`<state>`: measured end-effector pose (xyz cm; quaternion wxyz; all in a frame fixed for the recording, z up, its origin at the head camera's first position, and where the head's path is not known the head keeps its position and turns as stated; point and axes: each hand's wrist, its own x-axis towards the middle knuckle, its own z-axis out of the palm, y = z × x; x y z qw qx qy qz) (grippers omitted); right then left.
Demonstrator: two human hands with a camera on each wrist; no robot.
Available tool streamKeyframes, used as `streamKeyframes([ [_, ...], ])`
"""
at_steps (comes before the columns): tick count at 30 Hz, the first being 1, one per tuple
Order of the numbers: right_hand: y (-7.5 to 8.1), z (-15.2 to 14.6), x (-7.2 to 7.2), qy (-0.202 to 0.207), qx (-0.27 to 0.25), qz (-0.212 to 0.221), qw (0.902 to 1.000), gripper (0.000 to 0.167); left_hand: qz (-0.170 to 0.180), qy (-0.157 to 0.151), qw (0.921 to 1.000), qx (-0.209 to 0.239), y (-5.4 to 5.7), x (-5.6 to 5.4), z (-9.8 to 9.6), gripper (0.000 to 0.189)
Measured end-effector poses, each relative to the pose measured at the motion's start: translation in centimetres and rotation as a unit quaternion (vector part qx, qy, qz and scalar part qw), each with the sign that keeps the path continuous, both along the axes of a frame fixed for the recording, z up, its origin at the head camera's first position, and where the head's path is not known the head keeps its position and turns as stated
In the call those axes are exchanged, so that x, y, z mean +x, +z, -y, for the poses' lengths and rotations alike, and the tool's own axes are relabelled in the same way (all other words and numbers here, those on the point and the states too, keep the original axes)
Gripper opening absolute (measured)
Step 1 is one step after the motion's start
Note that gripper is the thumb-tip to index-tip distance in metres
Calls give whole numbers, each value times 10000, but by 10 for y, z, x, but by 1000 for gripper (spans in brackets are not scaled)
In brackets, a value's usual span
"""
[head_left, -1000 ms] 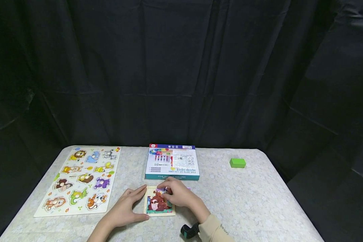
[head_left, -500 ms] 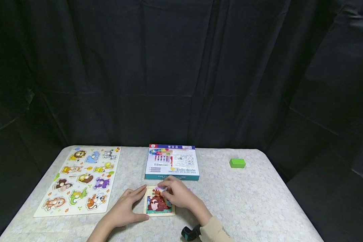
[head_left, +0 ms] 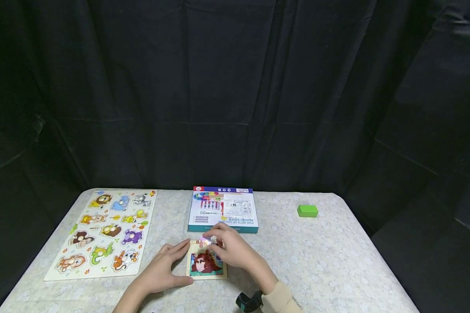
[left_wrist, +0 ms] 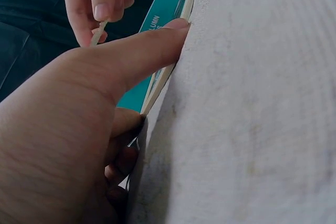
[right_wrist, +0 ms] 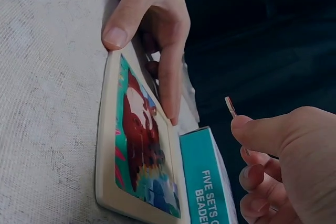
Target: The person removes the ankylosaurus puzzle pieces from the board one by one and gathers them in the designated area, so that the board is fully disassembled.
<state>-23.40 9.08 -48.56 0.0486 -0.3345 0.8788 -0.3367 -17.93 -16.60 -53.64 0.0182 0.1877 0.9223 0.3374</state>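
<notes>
A small wooden jigsaw puzzle with a brown animal picture lies in its pale frame on the table. My left hand rests at the frame's left side, thumb at the near corner and straight index finger at the far one. Above the puzzle's far part, my right hand pinches a thin puzzle piece between thumb and fingers. The piece shows pink and brown in the head view and edge-on in both wrist views. It is apart from the frame. Bare wood shows along the far side of the puzzle.
A flat box with a teal side stands just behind the puzzle. A large animal knob-puzzle board lies on the left. A green block sits at the back right. A dark curtain hangs behind the table.
My right hand has lifted the piece away from the puzzle's far side, moving slightly up and back. The left hand and the frame have stayed in place.
</notes>
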Motion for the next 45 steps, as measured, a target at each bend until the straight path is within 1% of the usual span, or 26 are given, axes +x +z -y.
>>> streamKeyframes([
  [6,3,-8,4,-109,-143,-58,9998,29,21,52,10000,-3,-1,0,-1,105],
  [11,5,-20,6,-290,-139,-132,9994,26,32,72,10000,7,-2,0,-1,105],
  [18,8,-44,8,-562,-226,-520,9968,26,20,52,10000,-24,-3,0,-1,106],
  [22,11,-61,9,-788,-288,-584,9948,25,73,48,10000,-17,-2,0,-1,106],
  [28,15,-87,6,-1276,-395,-660,9888,24,61,98,9999,-29,-2,1,-1,106],
  [35,12,-112,3,-1631,-569,-825,9815,24,49,95,9999,-34,-2,0,0,106],
  [45,2,-129,3,-1872,-626,-701,9778,25,93,140,9999,-27,-1,1,-1,106],
])
